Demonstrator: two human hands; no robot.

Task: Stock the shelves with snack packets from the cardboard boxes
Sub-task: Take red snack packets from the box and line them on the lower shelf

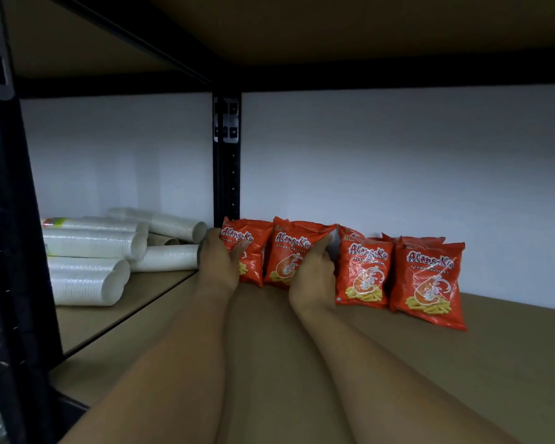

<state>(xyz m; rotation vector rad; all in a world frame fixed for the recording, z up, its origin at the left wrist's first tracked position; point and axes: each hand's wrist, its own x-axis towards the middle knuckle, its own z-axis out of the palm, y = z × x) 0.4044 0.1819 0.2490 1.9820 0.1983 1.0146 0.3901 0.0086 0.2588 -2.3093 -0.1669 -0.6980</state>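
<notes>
Several red prawn-cracker packets stand upright in a row against the white back wall of a brown shelf board [510, 354]. My left hand [220, 264] grips the leftmost packet [253, 251] by its left side, thumb across the front. My right hand [313, 280] holds the second packet [290, 254] at its right edge, thumb on its front. Two more packets [362, 274] [430, 280] stand to the right, with others partly hidden behind them. No cardboard box is in view.
A black upright post [226, 161] divides the shelving at the back. On the left shelf lie several stacks of white disposable cups [90, 261] on their sides. Another shelf board hangs close overhead. A black frame post [13, 251] stands at the near left.
</notes>
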